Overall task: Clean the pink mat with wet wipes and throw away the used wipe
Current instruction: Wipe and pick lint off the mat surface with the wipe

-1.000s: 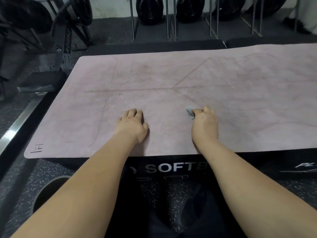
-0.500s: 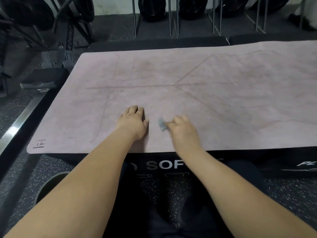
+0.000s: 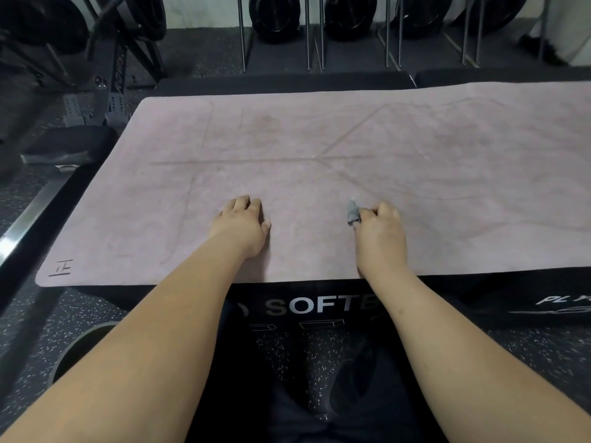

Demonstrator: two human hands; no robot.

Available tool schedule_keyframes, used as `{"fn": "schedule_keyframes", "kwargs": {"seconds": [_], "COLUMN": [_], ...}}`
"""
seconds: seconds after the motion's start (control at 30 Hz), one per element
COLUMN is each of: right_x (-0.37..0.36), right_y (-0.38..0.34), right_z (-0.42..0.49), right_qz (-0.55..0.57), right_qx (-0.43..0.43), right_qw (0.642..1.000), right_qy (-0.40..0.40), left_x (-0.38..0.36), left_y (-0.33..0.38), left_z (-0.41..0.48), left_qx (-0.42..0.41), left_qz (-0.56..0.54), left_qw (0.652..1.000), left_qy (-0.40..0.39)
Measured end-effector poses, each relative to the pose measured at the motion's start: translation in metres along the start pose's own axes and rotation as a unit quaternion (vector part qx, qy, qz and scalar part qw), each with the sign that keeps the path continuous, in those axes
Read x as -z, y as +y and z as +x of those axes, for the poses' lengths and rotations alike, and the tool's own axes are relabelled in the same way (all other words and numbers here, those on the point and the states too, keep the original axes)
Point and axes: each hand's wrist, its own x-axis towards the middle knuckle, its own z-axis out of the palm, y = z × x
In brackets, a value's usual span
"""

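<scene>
Pinching wipe (image 3: 352, 212), right hand (image 3: 380, 235) rests on mat (image 3: 415, 148).

Black box (image 3: 316, 306) lettered SOFTB, speckled floor (image 3: 80, 302), black plates (image 3: 275, 14) standing in a steel rack (image 3: 307, 33) behind, padded bench (image 3: 68, 145) left, steel rail (image 3: 28, 215) beside it.

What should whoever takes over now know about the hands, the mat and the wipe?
Left hand rests on the pink mat near its front edge, holding nothing.
Right hand grips a crumpled grey wipe on the mat.
Done: wiping is under way; how much is covered cannot be told; smudges show farther back.
Left: finish wiping, then throw the wipe away; no bin clearly in view.
</scene>
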Motion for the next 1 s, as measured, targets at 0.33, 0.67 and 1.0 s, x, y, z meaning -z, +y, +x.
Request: {"fn": "schedule_keyframes", "kwargs": {"seconds": [0.33, 0.67, 1.0], "right_x": [-0.007, 0.016, 0.002], "right_y": [-0.119, 0.000, -0.087], "right_z": [-0.068, -0.030, -0.089], "right_qz": [0.054, -0.014, 0.139], "right_qx": [0.159, 0.111, 0.031], "right_qw": [0.978, 0.994, 0.985], "right_qy": [-0.123, -0.004, -0.092], "left_x": [-0.003, -0.019, -0.036], "left_y": [0.002, 0.024, 0.053], "left_z": [0.006, -0.016, -0.037], "left_qx": [-0.006, -0.056, -0.090], "left_qz": [-0.017, -0.089, -0.127], "left_qw": [1.000, 0.990, 0.983], "left_qy": [0.012, 0.092, 0.095]}}
